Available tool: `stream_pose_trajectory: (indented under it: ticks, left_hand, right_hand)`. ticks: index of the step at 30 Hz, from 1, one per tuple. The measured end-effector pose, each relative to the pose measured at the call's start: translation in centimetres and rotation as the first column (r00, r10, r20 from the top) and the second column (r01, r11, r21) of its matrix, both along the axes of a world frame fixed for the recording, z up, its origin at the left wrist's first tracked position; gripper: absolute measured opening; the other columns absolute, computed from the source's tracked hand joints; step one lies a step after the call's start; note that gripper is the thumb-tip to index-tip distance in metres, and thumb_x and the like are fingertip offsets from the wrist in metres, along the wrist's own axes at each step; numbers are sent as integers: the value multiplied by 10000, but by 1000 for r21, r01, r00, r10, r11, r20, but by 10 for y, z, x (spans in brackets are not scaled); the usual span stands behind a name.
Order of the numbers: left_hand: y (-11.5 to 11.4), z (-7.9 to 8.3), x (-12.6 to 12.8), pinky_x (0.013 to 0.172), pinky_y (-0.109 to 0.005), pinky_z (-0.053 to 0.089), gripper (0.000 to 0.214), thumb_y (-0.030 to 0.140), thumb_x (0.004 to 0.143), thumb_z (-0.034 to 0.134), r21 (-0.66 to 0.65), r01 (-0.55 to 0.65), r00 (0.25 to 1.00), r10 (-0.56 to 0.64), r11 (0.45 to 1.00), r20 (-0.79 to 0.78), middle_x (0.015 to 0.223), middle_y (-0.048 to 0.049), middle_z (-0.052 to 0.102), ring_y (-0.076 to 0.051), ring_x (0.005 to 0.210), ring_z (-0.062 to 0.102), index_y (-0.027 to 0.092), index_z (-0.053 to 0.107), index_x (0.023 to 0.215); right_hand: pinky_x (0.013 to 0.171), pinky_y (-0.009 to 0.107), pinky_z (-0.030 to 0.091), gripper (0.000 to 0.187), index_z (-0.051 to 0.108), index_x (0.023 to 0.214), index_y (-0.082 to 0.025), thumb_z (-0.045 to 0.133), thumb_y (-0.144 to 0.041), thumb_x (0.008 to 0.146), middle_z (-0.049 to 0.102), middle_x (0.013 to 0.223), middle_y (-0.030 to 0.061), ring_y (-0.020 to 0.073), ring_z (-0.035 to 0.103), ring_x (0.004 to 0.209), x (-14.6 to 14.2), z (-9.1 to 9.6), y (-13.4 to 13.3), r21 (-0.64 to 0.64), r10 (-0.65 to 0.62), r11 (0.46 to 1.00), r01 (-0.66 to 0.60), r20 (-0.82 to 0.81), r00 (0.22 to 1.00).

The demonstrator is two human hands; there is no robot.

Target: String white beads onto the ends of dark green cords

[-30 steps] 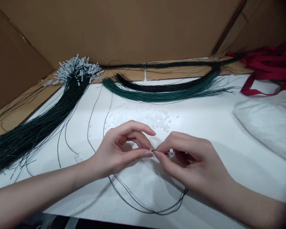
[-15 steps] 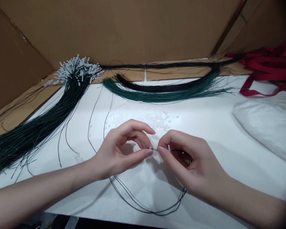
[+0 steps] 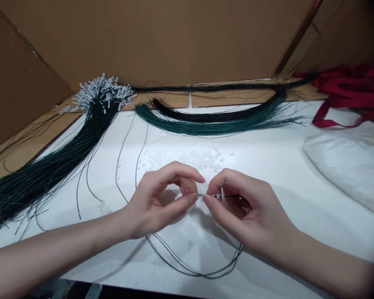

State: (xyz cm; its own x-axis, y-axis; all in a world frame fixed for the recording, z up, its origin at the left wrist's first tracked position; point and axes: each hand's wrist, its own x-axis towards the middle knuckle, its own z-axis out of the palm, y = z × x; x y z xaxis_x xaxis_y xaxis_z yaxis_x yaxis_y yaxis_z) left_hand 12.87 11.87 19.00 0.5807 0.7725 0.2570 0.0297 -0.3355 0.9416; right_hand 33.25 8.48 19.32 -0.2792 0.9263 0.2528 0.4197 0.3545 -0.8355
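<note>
My left hand (image 3: 168,199) pinches a thin dark wire between thumb and fingertip, its index finger raised. Close beside it, my right hand (image 3: 239,203) is closed on the same wire, with a few small white beads (image 3: 218,196) threaded on it just behind the fingertips. The wire (image 3: 202,275) hangs below both hands in a loose loop of several strands. Loose white beads (image 3: 202,155) lie scattered on the white board (image 3: 277,158) beyond my hands. Part of the wire is hidden inside my right palm.
At the left lies a thick bundle of dark green wires (image 3: 65,153) tipped with white beads (image 3: 102,93). Green wires (image 3: 205,128) and black wires (image 3: 205,117) curve across the back. Red ribbon (image 3: 339,99) and a clear plastic bag (image 3: 349,162) are at right. Cardboard walls (image 3: 187,41) stand behind.
My right fingertips have shifted slightly left along the wire, closer to my left hand. More white beads show behind the right fingertips.
</note>
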Motion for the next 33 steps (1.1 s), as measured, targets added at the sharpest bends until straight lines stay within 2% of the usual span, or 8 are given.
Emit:
stream_pose_trajectory:
  ticks: [2,6,11,21,26,29,31,33]
  left_hand:
    - [-1,0,0,677,-229,510,265,96,899,621,1,14,1000,-14,1000,3,866,-22,617,-129,800,603,208,590,1137]
    - [-2,-1,0,646,-233,503,275,82,900,604,10,34,999,-34,999,-4,862,-28,621,-135,785,607,209,584,1142]
    - [0,-1,-1,683,-251,501,297,62,872,632,48,33,999,-33,998,-7,844,-25,633,-138,783,618,203,577,1126]
    - [1,1,-3,708,-256,484,302,46,850,655,68,22,1000,-22,997,-3,836,-13,638,-126,767,615,197,577,1099]
    - [6,6,-5,712,-277,496,317,71,879,625,85,83,996,-82,993,-21,857,-23,648,-139,774,621,188,527,1157]
    - [18,9,-8,698,-290,467,286,98,897,589,225,28,991,2,974,-133,905,-45,657,-149,789,594,165,526,1169]
    - [27,9,-11,724,-305,444,230,99,870,605,408,-23,957,139,913,-256,928,-53,647,-158,813,566,149,576,1093]
    - [33,7,-13,784,-337,428,159,101,840,622,532,13,901,221,847,-373,938,-55,636,-180,860,547,145,615,992]
  right_hand:
    - [413,211,273,72,555,827,-185,603,-132,827,369,586,-72,61,319,456,0,-2,0,19,-8,1000,8,20,1000]
    - [447,215,305,126,606,883,-176,603,-85,796,482,698,-35,57,358,493,-1,-3,1,103,6,995,-12,57,998]
    - [465,225,307,145,637,851,-160,575,-47,786,544,742,-11,57,357,503,-1,-2,1,138,41,989,-49,63,997]
    - [469,226,288,121,575,750,-156,588,-38,770,441,667,-38,60,345,525,-1,1,0,154,26,987,-35,62,998]
    - [464,227,283,133,555,747,-162,580,-53,818,417,652,-44,61,331,514,-1,1,0,149,32,988,-39,50,998]
    - [461,231,280,130,587,776,-160,564,-53,846,442,657,-38,62,328,508,-1,1,0,144,42,988,-48,50,998]
    - [461,231,281,126,603,789,-160,568,-54,847,464,660,-36,60,330,504,-1,1,-1,144,44,988,-51,51,998]
    - [460,230,282,126,605,780,-160,578,-51,838,472,658,-36,58,329,500,-1,1,-1,150,42,988,-49,48,998]
